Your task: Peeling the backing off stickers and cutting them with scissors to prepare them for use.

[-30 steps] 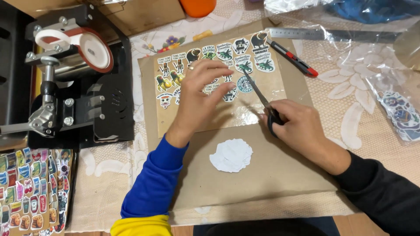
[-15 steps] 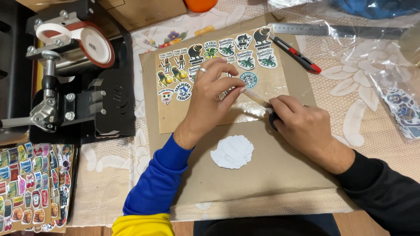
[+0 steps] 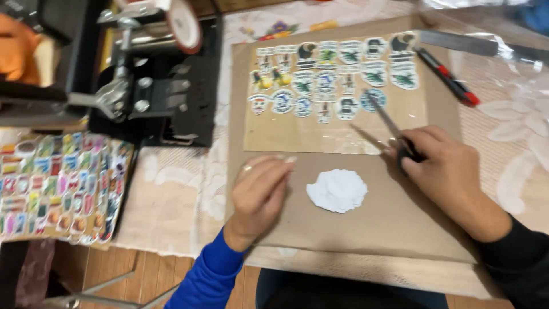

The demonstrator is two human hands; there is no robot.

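Our left hand (image 3: 260,191) has lifted off the sticker sheet (image 3: 334,86) and now hovers loosely curled, holding nothing, over the brown board (image 3: 354,240). Our right hand (image 3: 443,171) still grips the craft knife (image 3: 389,123), tip on the sheet, so that cut looks finished.

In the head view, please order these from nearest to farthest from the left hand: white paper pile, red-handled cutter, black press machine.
From the left hand:
1. white paper pile, just to its right.
2. black press machine, up and left.
3. red-handled cutter, far upper right.

Stickers (image 3: 329,80) blurred — designs unreadable.
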